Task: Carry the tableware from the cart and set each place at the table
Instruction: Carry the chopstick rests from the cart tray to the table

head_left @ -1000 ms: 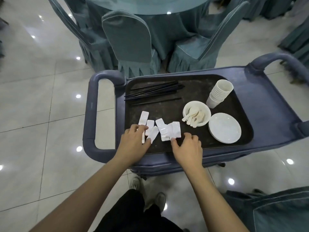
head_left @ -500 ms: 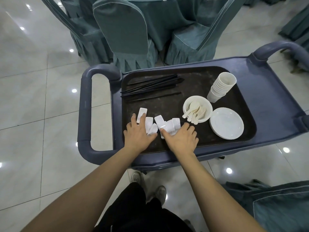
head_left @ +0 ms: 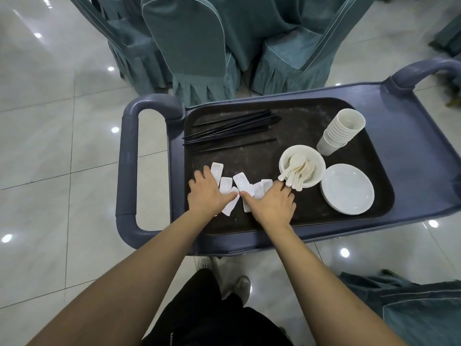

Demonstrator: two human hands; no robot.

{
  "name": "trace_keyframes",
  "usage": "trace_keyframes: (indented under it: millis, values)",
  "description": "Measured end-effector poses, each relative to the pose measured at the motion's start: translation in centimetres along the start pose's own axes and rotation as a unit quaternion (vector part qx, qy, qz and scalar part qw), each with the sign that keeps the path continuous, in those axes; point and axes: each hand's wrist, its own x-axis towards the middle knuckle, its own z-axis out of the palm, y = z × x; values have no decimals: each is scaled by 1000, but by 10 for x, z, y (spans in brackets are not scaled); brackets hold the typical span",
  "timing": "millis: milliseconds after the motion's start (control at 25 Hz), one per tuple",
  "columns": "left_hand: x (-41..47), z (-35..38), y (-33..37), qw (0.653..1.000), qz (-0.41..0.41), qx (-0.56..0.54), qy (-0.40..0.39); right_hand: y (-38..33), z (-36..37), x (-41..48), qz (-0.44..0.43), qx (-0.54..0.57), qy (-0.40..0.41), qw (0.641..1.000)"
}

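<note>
Stood at the near edge of a blue-grey cart [head_left: 409, 136] and reached with both bare arms over its dark tray [head_left: 299, 116]. Laid the left hand [head_left: 207, 196] palm down on the left part of a cluster of small white rests [head_left: 242, 182], with fingers nearly straight, released rather than clenched, and the thumb tip touching one rest. Laid the right hand [head_left: 272, 203] likewise on the right part of the cluster, with fingers spread and relaxed, grasping nothing that could be made out, and the thumb pointed toward the left thumb, nearly meeting it. Had the rests near the front middle of the tray, some overlapping, several partly hidden under the palms. Had the other tableware on the same tray: black chopsticks [head_left: 232, 131] in a loose bundle at the far left; a leaning stack of white cups [head_left: 341, 131] at the far right; a white bowl [head_left: 316, 158] holding pale spoons [head_left: 295, 168], just beside the right fingertips; a stack of white plates [head_left: 348, 189] just beside the bowl. Faced teal-covered chairs [head_left: 187, 38] beyond the cart, on a glossy tiled floor [head_left: 50, 171].
</note>
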Motion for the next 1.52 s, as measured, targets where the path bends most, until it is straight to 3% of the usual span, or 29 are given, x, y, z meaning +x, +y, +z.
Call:
trace_keyframes:
  millis: [440, 880, 1200, 1520]
  values:
    - [19, -6, -3, 999, -17, -38, -26, 8, -2, 8, 18, 80, -33, 996]
    - [15, -14, 6, 994, 22, -108, -27, 6, -2, 5, 31, 108, -28, 993]
    - [19, -9, 6, 996, 24, -70, -42, 7, 4, -7, -30, 94, -4, 995]
    - [16, -8, 6, 993, 34, -105, -44, 4, 6, -17, -57, 119, 36, 991]
